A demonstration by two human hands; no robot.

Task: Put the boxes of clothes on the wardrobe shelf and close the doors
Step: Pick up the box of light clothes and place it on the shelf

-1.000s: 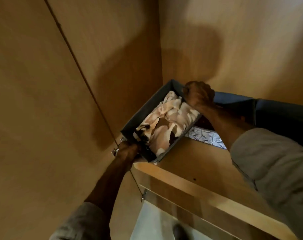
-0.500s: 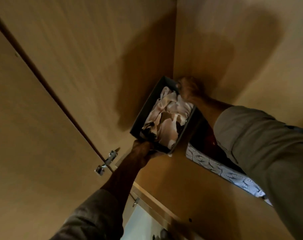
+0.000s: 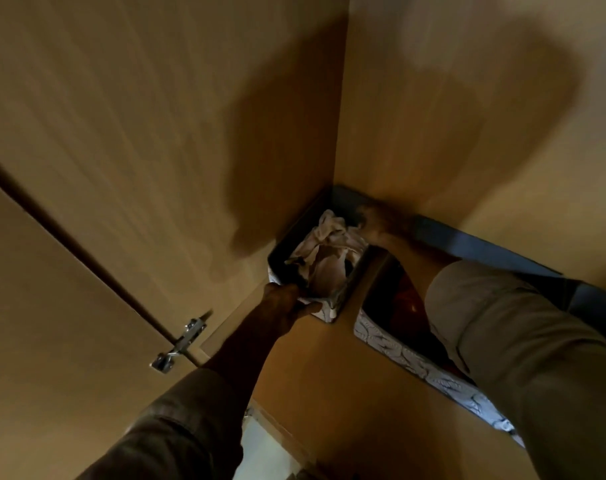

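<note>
A dark box (image 3: pixel 285 249) filled with pale folded clothes (image 3: pixel 327 252) sits in the back left corner of the wooden wardrobe shelf (image 3: pixel 332 368). My left hand (image 3: pixel 282 304) grips the box's near end. My right hand (image 3: pixel 376 220), blurred, holds its far right rim. A second box (image 3: pixel 415 358) with a white patterned side stands on the shelf to the right, partly hidden under my right sleeve. The open left wardrobe door (image 3: pixel 59 341) hangs on the left.
A metal hinge (image 3: pixel 180 344) joins the door to the wardrobe side wall (image 3: pixel 156 133). The back panel (image 3: pixel 467 98) rises behind the boxes. A dark blue edge (image 3: pixel 474 249) runs along the back of the shelf. Pale floor (image 3: pixel 263 452) shows below.
Both hands have pushed the box of clothes further back and left, into the shelf corner. The view has swung so that more of the shelf and the hinge show.
</note>
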